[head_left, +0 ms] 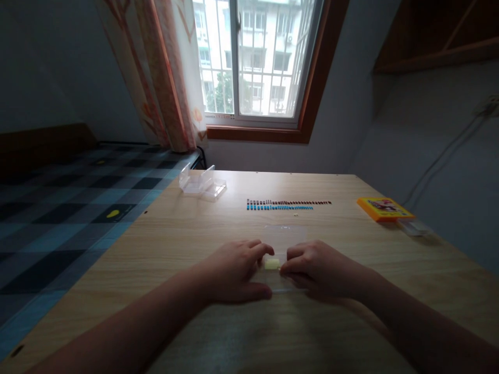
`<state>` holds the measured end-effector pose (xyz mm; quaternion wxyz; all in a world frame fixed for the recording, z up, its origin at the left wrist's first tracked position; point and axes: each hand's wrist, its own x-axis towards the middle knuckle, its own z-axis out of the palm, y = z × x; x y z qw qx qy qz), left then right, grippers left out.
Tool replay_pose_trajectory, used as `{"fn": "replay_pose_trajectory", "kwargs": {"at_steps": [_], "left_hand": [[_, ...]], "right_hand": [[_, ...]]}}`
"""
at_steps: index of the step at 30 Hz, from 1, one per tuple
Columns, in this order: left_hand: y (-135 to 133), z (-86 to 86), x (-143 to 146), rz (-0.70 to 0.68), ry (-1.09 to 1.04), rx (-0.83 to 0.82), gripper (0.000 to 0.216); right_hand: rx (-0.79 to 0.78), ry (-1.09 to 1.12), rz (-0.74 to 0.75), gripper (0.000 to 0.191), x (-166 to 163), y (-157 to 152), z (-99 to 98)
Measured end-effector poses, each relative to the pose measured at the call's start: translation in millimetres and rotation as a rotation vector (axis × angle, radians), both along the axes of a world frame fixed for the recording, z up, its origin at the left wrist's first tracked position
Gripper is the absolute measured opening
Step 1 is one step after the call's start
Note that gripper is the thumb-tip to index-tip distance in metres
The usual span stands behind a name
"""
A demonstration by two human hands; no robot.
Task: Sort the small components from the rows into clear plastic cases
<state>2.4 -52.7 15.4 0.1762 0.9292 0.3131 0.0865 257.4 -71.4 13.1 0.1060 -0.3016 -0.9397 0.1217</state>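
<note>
A clear plastic box [286,232] with its lid folded back lies in front of me, a block of pale yellow pieces [272,264] in it. At its left side is my left hand [239,270], thumb at the near corner and index finger bent over beside the yellow pieces, closed about the box. My right hand [314,265] is at the right side, thumb and index finger pinched together against the right end of the yellow pieces. Whatever lies between those fingertips is too small to make out.
Beyond the box run a row of tiny brown pieces [288,202] and a row of blue pieces [278,208]. Small pale pieces [296,215] lie near them. Open clear cases [202,183] stand far left. An orange box [384,209] and a clear case [413,227] lie right.
</note>
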Motion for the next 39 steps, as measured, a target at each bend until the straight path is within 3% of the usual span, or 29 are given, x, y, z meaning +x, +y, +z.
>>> {"fn": "replay_pose_trajectory", "kwargs": {"at_steps": [39], "left_hand": [[0.4, -0.6, -0.9, -0.009, -0.005, 0.009, 0.064]], "right_hand": [[-0.025, 0.022, -0.028, 0.019, -2.4, -2.1, -2.1]]}}
